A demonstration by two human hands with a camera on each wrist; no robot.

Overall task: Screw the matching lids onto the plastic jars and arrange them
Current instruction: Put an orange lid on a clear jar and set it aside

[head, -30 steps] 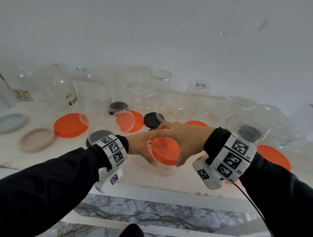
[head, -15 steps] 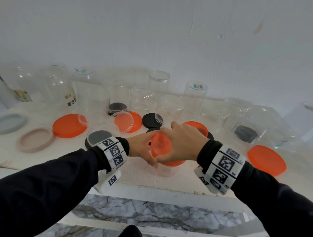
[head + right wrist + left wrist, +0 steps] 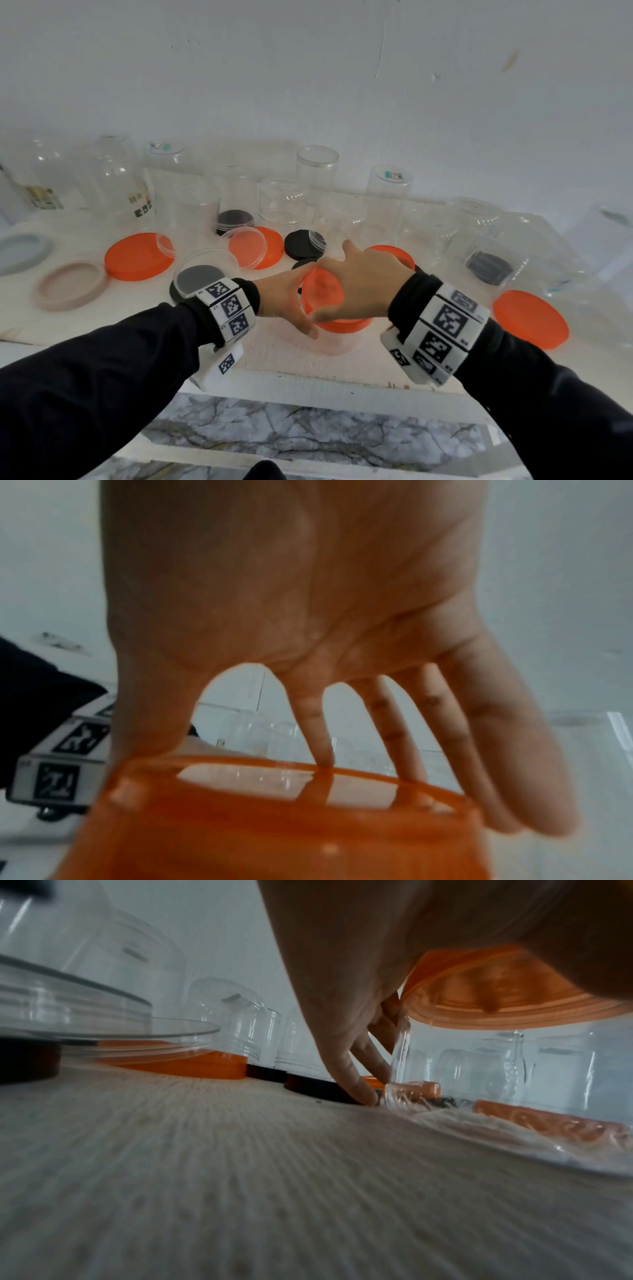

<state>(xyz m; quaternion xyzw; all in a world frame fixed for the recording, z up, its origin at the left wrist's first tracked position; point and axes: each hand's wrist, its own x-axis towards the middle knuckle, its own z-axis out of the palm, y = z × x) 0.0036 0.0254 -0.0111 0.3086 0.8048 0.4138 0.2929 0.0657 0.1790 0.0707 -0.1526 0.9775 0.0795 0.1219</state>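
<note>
Right now an orange lid (image 3: 322,291) is held on top of a clear jar (image 3: 334,341) near the front edge of the white table (image 3: 342,377); the lid is gripped by the right hand (image 3: 356,287), with the thumb on one side of the rim and the fingers (image 3: 404,739) bent over the far side; the jar's side is held by the left hand (image 3: 284,298), with its fingers (image 3: 346,1069) wrapped round the clear wall and the tips down at the table. Much of the lid is hidden by the two hands in the head view. The jar is crowded by other things; a black lid (image 3: 303,244) and another orange lid (image 3: 394,255) are lying just behind it; a clear lid (image 3: 205,274) is set over a black one just to the left; a big orange lid (image 3: 137,257) and a pinkish lid (image 3: 70,286) are farther left; one more orange lid (image 3: 531,318) is lying to the right. Many clear jars (image 3: 282,202) are lined up along the white wall (image 3: 308,68), some upside down.
</note>
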